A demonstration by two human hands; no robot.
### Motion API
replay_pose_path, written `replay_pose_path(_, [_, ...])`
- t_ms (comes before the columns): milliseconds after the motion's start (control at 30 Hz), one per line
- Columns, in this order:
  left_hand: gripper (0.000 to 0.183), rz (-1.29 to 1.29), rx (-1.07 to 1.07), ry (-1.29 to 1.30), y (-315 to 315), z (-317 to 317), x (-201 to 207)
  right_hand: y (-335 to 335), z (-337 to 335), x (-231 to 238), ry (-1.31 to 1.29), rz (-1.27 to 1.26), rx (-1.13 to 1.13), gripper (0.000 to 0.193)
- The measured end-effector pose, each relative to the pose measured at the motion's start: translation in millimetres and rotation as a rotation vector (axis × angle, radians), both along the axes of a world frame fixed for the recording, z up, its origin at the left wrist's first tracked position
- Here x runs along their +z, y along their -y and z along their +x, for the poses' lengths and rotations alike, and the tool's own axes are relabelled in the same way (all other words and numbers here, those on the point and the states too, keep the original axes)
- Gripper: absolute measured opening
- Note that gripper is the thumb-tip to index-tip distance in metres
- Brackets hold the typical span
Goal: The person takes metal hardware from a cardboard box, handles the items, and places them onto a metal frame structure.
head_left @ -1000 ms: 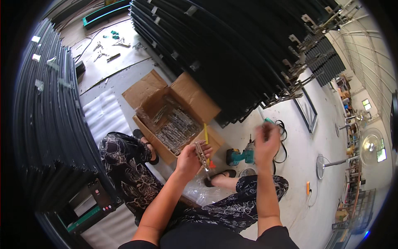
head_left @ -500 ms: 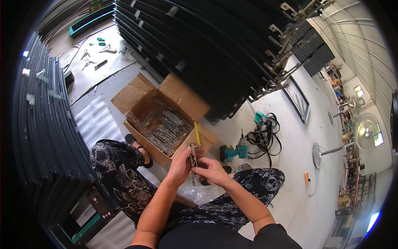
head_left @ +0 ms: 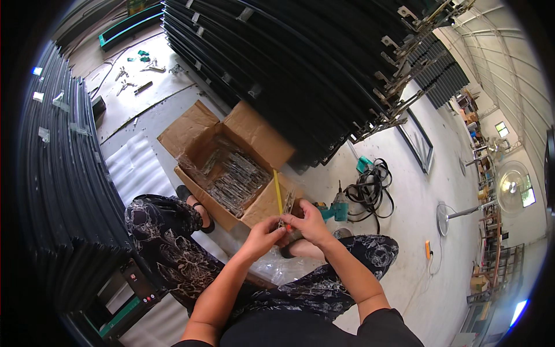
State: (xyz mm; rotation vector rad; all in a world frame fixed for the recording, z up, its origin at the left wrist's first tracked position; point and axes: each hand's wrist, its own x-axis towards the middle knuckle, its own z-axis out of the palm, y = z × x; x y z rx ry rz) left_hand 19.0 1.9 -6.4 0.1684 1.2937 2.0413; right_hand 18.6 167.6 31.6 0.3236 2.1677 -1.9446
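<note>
Above my lap, my left hand [head_left: 263, 237] is closed, its fingertips pinched at the lower end of a metal hinge [head_left: 289, 200], a slim jointed piece. My right hand [head_left: 311, 223] grips the same hinge from the other side. A small red spot shows between the fingertips, too small to name. Just beyond the hands is an open cardboard box [head_left: 260, 210] with many similar metal hinges [head_left: 240, 179] in rows and clear plastic around them. A yellow strip [head_left: 278, 191] runs along the box's near right side. Right of my hands stands a teal cordless drill [head_left: 337, 209], partly hidden by my right hand.
Coiled black cable [head_left: 373, 188] lies beyond the drill. Stacked black frames [head_left: 300, 75] rise ahead, and more frames [head_left: 63, 156] line the left. Clear plastic [head_left: 272, 266] lies between my legs. Loose metal parts [head_left: 124, 81] are scattered at the far left. A fan [head_left: 444, 221] stands at right.
Both hands have moved slightly right with the hinge, which now tilts away to the right. My right hand has turned and shifted up, covering part of the drill.
</note>
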Motion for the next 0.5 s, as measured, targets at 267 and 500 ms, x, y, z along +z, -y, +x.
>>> replay_pose_path(267, [0.016, -0.340, 0.169, -0.248, 6.2, -7.9, -43.7, -9.1, -1.4, 30.6, -0.190, 0.605, 0.528, 0.023])
replay_pose_path(500, [0.023, -0.753, 0.308, -0.649, 21.3, -26.1, -12.7, -28.9, -12.4, 84.4, 0.154, 0.247, 0.630, 0.020])
